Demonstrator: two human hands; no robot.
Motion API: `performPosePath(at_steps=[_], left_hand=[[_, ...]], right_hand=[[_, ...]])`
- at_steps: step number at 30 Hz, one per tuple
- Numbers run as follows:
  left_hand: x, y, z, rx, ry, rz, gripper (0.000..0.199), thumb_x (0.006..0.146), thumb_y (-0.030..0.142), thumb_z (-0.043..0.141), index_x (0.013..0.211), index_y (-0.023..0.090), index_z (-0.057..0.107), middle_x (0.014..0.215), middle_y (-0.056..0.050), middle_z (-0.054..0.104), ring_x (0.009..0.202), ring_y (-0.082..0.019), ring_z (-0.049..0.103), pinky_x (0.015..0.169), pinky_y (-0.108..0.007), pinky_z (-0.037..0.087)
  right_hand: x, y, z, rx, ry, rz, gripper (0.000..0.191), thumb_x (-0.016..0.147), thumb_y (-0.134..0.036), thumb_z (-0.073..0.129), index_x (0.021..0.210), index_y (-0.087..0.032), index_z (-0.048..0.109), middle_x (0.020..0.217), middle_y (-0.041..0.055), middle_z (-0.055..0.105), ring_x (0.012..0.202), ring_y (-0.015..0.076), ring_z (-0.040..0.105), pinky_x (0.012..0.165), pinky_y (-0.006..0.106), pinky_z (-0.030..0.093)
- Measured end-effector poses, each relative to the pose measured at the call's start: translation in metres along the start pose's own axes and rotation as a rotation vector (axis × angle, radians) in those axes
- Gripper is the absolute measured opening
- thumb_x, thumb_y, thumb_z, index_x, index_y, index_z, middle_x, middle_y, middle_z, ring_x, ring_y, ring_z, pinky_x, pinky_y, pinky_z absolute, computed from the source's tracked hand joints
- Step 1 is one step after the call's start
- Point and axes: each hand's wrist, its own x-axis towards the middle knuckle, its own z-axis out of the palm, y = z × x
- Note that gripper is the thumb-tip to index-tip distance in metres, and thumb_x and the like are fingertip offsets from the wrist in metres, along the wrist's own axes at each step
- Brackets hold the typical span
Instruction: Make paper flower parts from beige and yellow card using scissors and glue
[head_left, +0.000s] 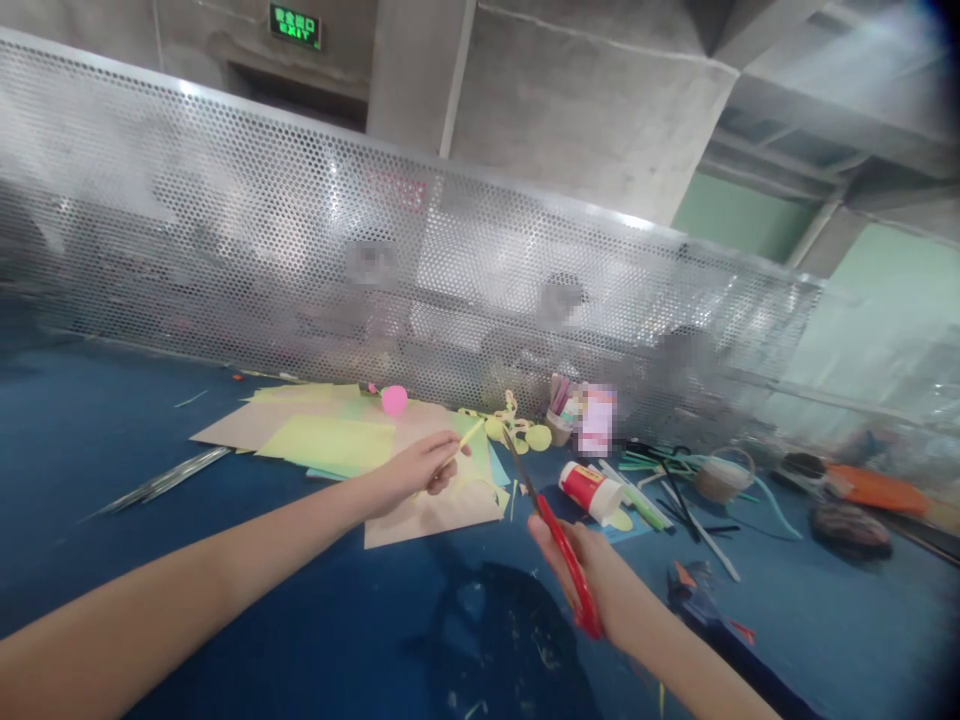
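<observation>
My left hand (431,465) is closed, pinching a thin yellow strip (472,432) that looks like paper and points up to the right. In my right hand (581,565) are red-handled scissors (559,550), their blades aimed up and away from me. The blade tips come near the yellow strip, apart from my left fingers. Below and behind my left hand lie sheets of yellow and tan paper (330,445). Just beyond the scissors are yellow round cut-outs (538,437) with a twisted stem. A red and white glue bottle (589,490) lies on its side to the right.
A perforated metal screen (300,240) runs along the table's (300,590) far edge, with blurred people behind it. Pens (641,505), pipe cleaners (682,485), a small basket (724,478) and an orange item (877,488) lie right. A pink balloon-like piece (394,400) rests on the paper.
</observation>
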Motion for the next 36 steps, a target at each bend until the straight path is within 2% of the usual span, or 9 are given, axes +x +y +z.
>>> performPosePath(at_steps=[5, 9, 14, 18, 22, 24, 26, 31, 36], left_hand=[[0.005, -0.006, -0.004, -0.062, 0.049, 0.033, 0.022, 0.085, 0.040, 0.047, 0.089, 0.019, 0.042, 0.078, -0.004, 0.062, 0.074, -0.013, 0.058, 0.075, -0.030, 0.043], [0.003, -0.007, -0.002, -0.157, 0.014, 0.032, 0.026, 0.080, 0.040, 0.056, 0.088, 0.018, 0.044, 0.085, -0.006, 0.063, 0.076, -0.015, 0.061, 0.078, -0.035, 0.045], [-0.002, -0.004, 0.008, -0.234, -0.066, 0.025, 0.024, 0.077, 0.037, 0.061, 0.087, 0.017, 0.051, 0.084, -0.003, 0.062, 0.081, -0.016, 0.062, 0.083, -0.038, 0.046], [-0.009, 0.000, 0.023, -0.203, -0.137, 0.074, 0.023, 0.078, 0.035, 0.061, 0.088, 0.014, 0.056, 0.090, -0.007, 0.063, 0.083, -0.016, 0.061, 0.087, -0.036, 0.044], [-0.008, 0.004, 0.029, 0.049, -0.187, 0.105, 0.025, 0.082, 0.037, 0.054, 0.091, 0.014, 0.058, 0.088, -0.009, 0.065, 0.081, -0.017, 0.062, 0.079, -0.033, 0.048], [0.000, 0.005, 0.021, 0.381, -0.085, 0.140, 0.029, 0.086, 0.039, 0.044, 0.092, 0.015, 0.059, 0.085, -0.008, 0.066, 0.079, -0.017, 0.063, 0.074, -0.031, 0.049], [0.011, 0.006, 0.004, 0.708, 0.154, 0.163, 0.029, 0.086, 0.037, 0.042, 0.095, 0.016, 0.060, 0.083, -0.008, 0.065, 0.077, -0.019, 0.062, 0.072, -0.032, 0.049], [0.038, 0.001, -0.056, 1.008, 0.574, 0.087, 0.028, 0.079, 0.023, 0.050, 0.104, 0.013, 0.057, 0.116, -0.018, 0.051, 0.121, -0.034, 0.033, 0.098, -0.047, 0.025], [0.053, -0.006, -0.098, 1.222, 0.709, -0.093, 0.033, 0.076, 0.027, 0.058, 0.106, 0.014, 0.055, 0.118, -0.015, 0.048, 0.118, -0.035, 0.035, 0.095, -0.051, 0.025]], right_hand=[[-0.003, 0.008, 0.007, -0.442, -0.026, 0.029, 0.029, 0.083, -0.041, 0.042, 0.067, -0.019, 0.052, 0.063, 0.0076, 0.061, 0.060, 0.0216, 0.057, 0.055, 0.030, 0.037], [-0.005, 0.010, 0.014, -0.455, -0.001, -0.004, 0.023, 0.080, -0.038, 0.048, 0.078, -0.017, 0.058, 0.074, 0.0094, 0.064, 0.070, 0.0246, 0.061, 0.061, 0.032, 0.042], [-0.002, 0.003, 0.016, -0.009, 0.086, -0.180, 0.028, 0.083, -0.035, 0.048, 0.107, -0.022, 0.055, 0.102, 0.0079, 0.063, 0.095, 0.0223, 0.059, 0.085, 0.036, 0.044], [-0.001, -0.002, 0.023, 0.447, -0.089, -0.060, 0.031, 0.084, -0.041, 0.048, 0.104, -0.019, 0.055, 0.094, 0.0070, 0.067, 0.090, 0.0201, 0.063, 0.078, 0.030, 0.049], [-0.001, -0.001, 0.027, 0.566, -0.112, 0.005, 0.029, 0.080, -0.044, 0.053, 0.089, -0.017, 0.057, 0.077, 0.0055, 0.068, 0.073, 0.0191, 0.064, 0.068, 0.030, 0.050], [0.000, 0.001, 0.028, 0.583, -0.100, 0.026, 0.029, 0.080, -0.045, 0.054, 0.087, -0.017, 0.057, 0.074, 0.0049, 0.068, 0.068, 0.0176, 0.062, 0.064, 0.028, 0.048], [0.002, 0.004, 0.029, 0.596, -0.092, 0.044, 0.029, 0.079, -0.044, 0.054, 0.087, -0.016, 0.057, 0.075, 0.0049, 0.068, 0.067, 0.0166, 0.061, 0.062, 0.027, 0.047], [0.005, 0.007, 0.033, 0.591, -0.093, 0.025, 0.027, 0.079, -0.044, 0.055, 0.083, -0.017, 0.058, 0.071, 0.0032, 0.067, 0.063, 0.0154, 0.060, 0.061, 0.026, 0.046], [0.009, 0.010, 0.036, 0.609, -0.103, 0.036, 0.029, 0.077, -0.046, 0.056, 0.081, -0.017, 0.058, 0.069, 0.0026, 0.066, 0.063, 0.0154, 0.060, 0.059, 0.025, 0.047]])
